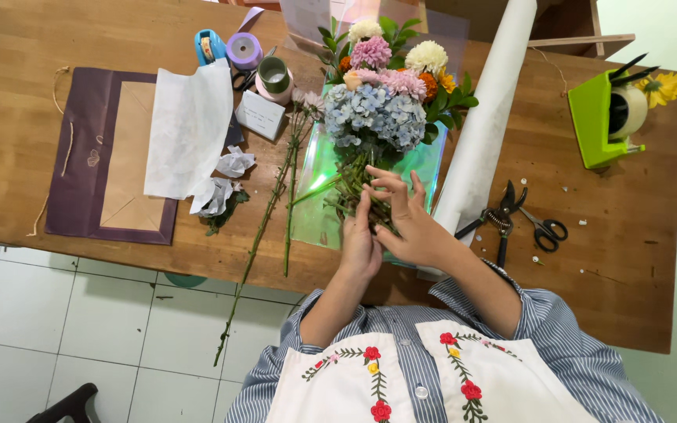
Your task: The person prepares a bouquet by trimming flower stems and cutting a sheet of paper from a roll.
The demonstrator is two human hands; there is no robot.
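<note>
Two bare hands meet over the stems of a bouquet (378, 102) lying on a wooden table (9, 141). The left hand (360, 243) is wrapped around the bundled stems (352, 184) from the near side, fingers closed on them. The right hand (405, 219) lies over the same stems from the other side, its fingers spread and curved across the bundle rather than clenched; it touches the stems, but whether it actually clasps them cannot be told from this angle. The two hands touch each other.

The bouquet rests with its heads pointing away from the person: blue hydrangea in the middle, pink, white and orange blooms beyond, green leaves at the right edge. It lies on an iridescent wrapping sheet (315, 168) spread flat on the table.

Just left of the sheet lie loose long-stemmed flowers (287, 180), one stem overhanging the table edge. Further left lie crumpled tissue (225, 180), a white paper sheet (190, 129) and a flattened purple paper bag (92, 157). Ribbon and tape rolls (256, 63) sit beyond these. A white paper roll (487, 117) lies just right of the bouquet. Pruning shears (499, 219) and scissors (546, 229) lie near the right forearm, and a green tape dispenser (601, 117) stands well apart at the far right.
</note>
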